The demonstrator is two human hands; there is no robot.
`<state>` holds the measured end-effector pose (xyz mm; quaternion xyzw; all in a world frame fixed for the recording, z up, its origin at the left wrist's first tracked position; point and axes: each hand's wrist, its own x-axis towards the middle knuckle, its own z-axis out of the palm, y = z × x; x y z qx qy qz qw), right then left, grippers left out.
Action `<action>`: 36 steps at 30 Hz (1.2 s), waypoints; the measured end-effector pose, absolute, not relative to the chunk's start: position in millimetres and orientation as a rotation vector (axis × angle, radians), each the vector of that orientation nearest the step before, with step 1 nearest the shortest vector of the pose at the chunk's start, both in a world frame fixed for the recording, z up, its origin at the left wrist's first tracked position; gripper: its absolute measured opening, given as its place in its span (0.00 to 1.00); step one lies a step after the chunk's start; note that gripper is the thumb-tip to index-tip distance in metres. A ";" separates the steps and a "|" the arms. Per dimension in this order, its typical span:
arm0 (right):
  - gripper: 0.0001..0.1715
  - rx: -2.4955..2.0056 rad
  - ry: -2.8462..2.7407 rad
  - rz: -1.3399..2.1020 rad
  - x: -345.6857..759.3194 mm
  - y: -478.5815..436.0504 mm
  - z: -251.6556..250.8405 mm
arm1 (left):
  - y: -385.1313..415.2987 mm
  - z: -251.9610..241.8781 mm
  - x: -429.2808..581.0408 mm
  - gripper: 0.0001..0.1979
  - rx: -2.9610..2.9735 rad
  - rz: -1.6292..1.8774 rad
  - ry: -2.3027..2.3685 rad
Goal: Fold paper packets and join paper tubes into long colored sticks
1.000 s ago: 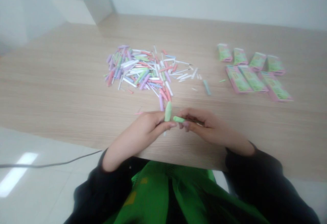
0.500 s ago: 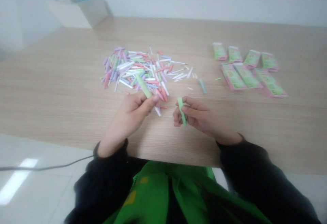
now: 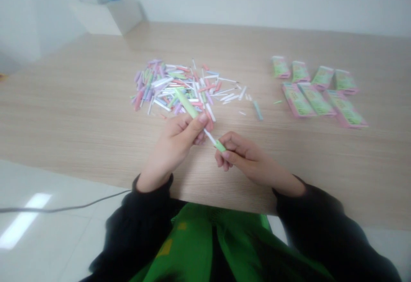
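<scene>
My left hand [image 3: 184, 135] is closed around a light green pen-shaped stick [image 3: 188, 104], which slants down to the right. Its thin white end [image 3: 209, 136] sticks out below the thumb. In my closed right hand [image 3: 244, 155] is a short green cap-like piece [image 3: 220, 146], pinched by thumb and fingers and meeting the tip of that white end. How far the tip sits inside cannot be made out. Just beyond my left hand spreads a loose pile of pastel and white sticks [image 3: 160, 82].
Pink-and-green packets [image 3: 300, 102] lie in two rows at the right of the wooden table [image 3: 96, 136]. A bluish piece [image 3: 257, 109] and small white bits [image 3: 242, 112] lie between pile and packets. A white box [image 3: 125, 14] with blue material stands at the back left.
My right hand has turned the green piece from upright to slanting and brought it against the white end. My left hand has shifted slightly right in view.
</scene>
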<state>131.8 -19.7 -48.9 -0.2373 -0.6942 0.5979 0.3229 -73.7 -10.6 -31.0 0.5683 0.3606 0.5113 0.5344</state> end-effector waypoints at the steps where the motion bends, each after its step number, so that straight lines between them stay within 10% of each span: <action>1: 0.03 -0.625 -1.831 1.551 131.9 -20.4 -47.7 | -11.5 -32.3 -73.3 0.21 1.365 1.213 0.868; 36: 0.05 -0.818 -1.899 1.146 128.8 -25.1 -47.8 | -26.0 -56.0 -49.2 0.23 1.224 1.132 0.703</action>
